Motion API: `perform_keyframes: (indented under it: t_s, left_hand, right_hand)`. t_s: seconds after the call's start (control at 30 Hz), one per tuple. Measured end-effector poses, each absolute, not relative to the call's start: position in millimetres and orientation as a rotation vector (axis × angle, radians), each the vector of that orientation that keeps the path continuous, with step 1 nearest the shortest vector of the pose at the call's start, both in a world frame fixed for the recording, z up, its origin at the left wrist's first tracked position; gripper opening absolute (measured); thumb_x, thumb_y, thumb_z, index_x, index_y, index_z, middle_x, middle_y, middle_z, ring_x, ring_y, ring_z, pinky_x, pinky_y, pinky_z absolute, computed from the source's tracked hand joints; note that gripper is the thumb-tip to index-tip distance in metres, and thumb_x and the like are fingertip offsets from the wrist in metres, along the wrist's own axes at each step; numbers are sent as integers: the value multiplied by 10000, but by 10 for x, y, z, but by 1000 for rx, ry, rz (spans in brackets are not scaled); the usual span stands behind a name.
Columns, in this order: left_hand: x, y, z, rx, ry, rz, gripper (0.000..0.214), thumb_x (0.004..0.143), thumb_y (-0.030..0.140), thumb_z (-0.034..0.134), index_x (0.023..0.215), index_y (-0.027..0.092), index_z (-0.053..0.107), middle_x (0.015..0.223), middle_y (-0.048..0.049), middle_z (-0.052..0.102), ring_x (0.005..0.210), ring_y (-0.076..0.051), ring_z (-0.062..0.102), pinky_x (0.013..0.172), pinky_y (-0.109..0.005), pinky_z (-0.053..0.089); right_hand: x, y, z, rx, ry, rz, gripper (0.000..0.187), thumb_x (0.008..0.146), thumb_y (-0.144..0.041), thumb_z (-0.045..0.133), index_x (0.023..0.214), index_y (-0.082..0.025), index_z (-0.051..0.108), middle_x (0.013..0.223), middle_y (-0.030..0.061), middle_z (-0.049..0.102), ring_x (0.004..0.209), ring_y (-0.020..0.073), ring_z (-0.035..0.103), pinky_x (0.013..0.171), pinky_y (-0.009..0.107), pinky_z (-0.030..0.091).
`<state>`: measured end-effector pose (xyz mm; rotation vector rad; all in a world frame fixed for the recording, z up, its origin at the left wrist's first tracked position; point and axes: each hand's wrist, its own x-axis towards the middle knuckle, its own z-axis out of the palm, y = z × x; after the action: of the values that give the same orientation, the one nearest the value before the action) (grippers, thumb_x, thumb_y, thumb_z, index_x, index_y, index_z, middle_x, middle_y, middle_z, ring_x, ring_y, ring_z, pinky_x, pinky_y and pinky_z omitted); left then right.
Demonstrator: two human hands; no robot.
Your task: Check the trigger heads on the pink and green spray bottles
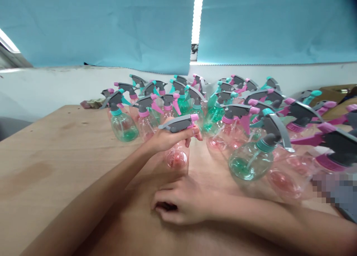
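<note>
A clear spray bottle [177, 160] with pink liquid at its base stands upright at the middle of the table. My left hand [178, 136] is closed round its neck, just under the grey trigger head [178, 123] with a pink nozzle. Nearer to me, my right hand [181, 202] rests low over the wood, its fingers curled into a loose fist. A dark hollow shows between its fingers and thumb, and I see nothing in it. To the right of both hands, a bottle with green liquid [242, 167] and a turquoise collar is closest.
Several more spray bottles, pink and green, crowd the back and right of the wooden table [36, 144]. A small bundle [93, 103] lies at the back left edge. Behind are a white wall and blue curtains [111, 29]. A cardboard box [336, 96] stands far right.
</note>
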<state>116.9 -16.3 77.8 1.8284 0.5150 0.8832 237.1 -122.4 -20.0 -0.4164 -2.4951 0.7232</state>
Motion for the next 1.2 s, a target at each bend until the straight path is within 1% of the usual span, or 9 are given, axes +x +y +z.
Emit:
perform_keyframes:
  t_s: [0.13,0.43,0.63,0.7,0.8,0.9,0.97,1.07,1.2]
  left_hand:
    - [1175,-178,797,1828,529,879,308,931,446,783,822,159,768,862,-79,795,569,-108,601,583,-259,512]
    - [1171,-169,791,1831,532,866,320,934,460,776,838,155,774,879,-90,806,576,-113,613,595,-261,527]
    - [1169,-163,755,1817,529,894,256,943,399,774,848,162,781,863,-75,799,577,-109,616,587,-262,527]
    - [1183,-182,771,1807,532,916,245,934,376,777,825,156,774,831,-66,788,560,-105,614,570,-256,524]
    - [1214,-230,826,1796,548,955,277,910,354,778,739,139,742,740,-59,761,532,-104,607,537,-244,511]
    - [1240,-270,875,1817,598,974,313,889,339,769,657,137,714,636,-44,715,512,-106,601,516,-235,494]
    - [1250,-281,884,1820,619,986,325,877,324,763,614,145,693,583,-30,679,513,-111,602,519,-235,492]
    - [1255,-285,868,1786,613,1003,316,858,281,743,581,154,659,548,-17,648,516,-117,607,519,-237,493]
    - [1253,-295,860,1783,602,1014,295,851,218,710,571,156,641,540,-6,634,510,-109,601,512,-232,482]
  right_hand:
    - [2368,-1221,-205,-412,-2500,710,155,942,-241,589,1041,-204,702,977,30,776,879,169,693,803,287,508]
    - [2375,-1231,-179,-430,-2509,726,150,957,-248,576,1024,-202,702,928,28,772,829,160,683,769,274,501]
    - [2373,-1229,-162,-409,-2494,721,142,939,-218,584,1011,-194,704,934,26,768,833,155,679,765,267,496]
    - [2375,-1228,-151,-406,-2490,720,140,944,-220,579,1006,-193,702,939,27,763,841,154,677,777,270,499]
    - [2381,-1228,-136,-402,-2495,709,138,949,-220,571,1000,-193,696,943,30,763,842,153,671,774,271,498]
    - [2385,-1232,-138,-417,-2522,692,149,965,-235,560,1012,-197,697,927,26,770,825,154,675,751,271,491]
    - [2384,-1233,-153,-423,-2530,683,162,980,-256,550,1024,-201,696,941,29,777,845,161,684,770,279,497]
    - [2379,-1229,-182,-396,-2524,666,165,978,-248,547,1050,-200,688,980,38,779,904,170,689,831,292,506]
    - [2374,-1223,-200,-367,-2509,650,158,978,-231,540,1034,-192,683,956,32,770,875,160,682,824,288,499]
